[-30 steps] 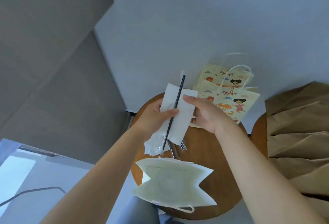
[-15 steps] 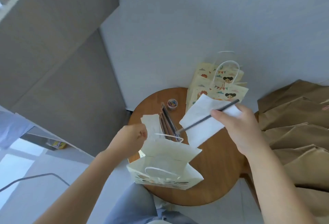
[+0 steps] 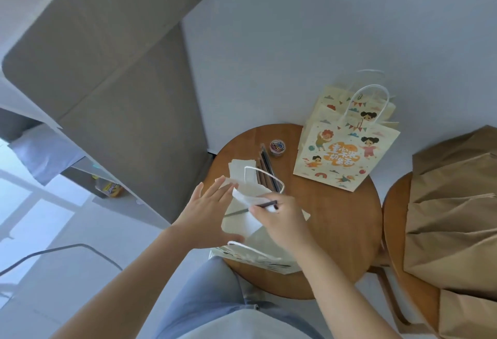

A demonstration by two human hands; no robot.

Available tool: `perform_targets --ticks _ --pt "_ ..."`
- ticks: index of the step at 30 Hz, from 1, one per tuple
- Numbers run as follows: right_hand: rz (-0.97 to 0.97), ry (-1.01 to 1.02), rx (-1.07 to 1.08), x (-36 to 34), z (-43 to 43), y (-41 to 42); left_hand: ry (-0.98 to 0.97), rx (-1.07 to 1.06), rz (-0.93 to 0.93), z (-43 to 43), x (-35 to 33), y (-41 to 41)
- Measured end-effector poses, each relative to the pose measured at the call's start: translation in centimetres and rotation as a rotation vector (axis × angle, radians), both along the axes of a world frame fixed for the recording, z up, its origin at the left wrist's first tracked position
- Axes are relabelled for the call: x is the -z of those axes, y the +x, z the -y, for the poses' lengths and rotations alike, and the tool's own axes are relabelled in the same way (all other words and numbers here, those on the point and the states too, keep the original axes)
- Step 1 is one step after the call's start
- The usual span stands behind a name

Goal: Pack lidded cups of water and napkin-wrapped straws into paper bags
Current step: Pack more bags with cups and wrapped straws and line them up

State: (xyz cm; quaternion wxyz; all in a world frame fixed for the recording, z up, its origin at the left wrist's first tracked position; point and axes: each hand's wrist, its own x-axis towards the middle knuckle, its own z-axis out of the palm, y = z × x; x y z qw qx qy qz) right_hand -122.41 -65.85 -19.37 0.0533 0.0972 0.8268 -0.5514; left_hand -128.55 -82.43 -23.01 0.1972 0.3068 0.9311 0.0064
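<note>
Fingers (image 3: 260, 210) of the right hand (image 3: 282, 227) pinch a dark straw (image 3: 266, 204) together with a white napkin (image 3: 248, 195) over the mouth of the open paper bag (image 3: 258, 259). The left hand (image 3: 207, 217) has its fingers (image 3: 216, 193) spread and straight, at the napkin's left edge. The bag stands upright at the near edge of the round wooden bench (image 3: 336, 231). Spare straws (image 3: 265, 166) lie just beyond it, and flat printed bags (image 3: 341, 161) lie at the far right.

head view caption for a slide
Right hand holds napkin and straw over the open paper bag, left hand open beside it.
</note>
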Motion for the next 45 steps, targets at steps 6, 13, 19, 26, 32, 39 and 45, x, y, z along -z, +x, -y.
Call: perform_targets --ticks 6,13,19,26,32,39,45 --pt "0.226 0.026 -0.049 4.4 2.4 -1.6 0.167 -0.082 0.049 1.3 -0.4 -0.2" --pt "0.170 0.083 -0.099 1.0 -0.1 -0.6 0.388 -0.226 -0.027 0.0 -1.5 -1.7" --pt "-0.198 0.133 0.254 -1.9 -4.1 -1.9 0.384 -0.349 -0.048 -3.3 -2.1 -5.9" --pt "0.123 0.194 0.219 3.2 -7.9 -12.0 0.258 -0.222 0.203 -7.9 2.0 -14.3" --pt "0.339 0.343 0.096 11.6 -9.7 -21.0 0.191 -0.232 0.379 -10.3 8.7 -20.9" --pt "0.468 0.527 0.133 19.1 -12.0 -27.1 0.144 -0.308 0.527 -10.7 14.6 -24.5" --pt "0.518 0.624 0.139 22.9 -12.4 -30.0 0.100 -0.278 0.576 -10.0 16.5 -24.8"
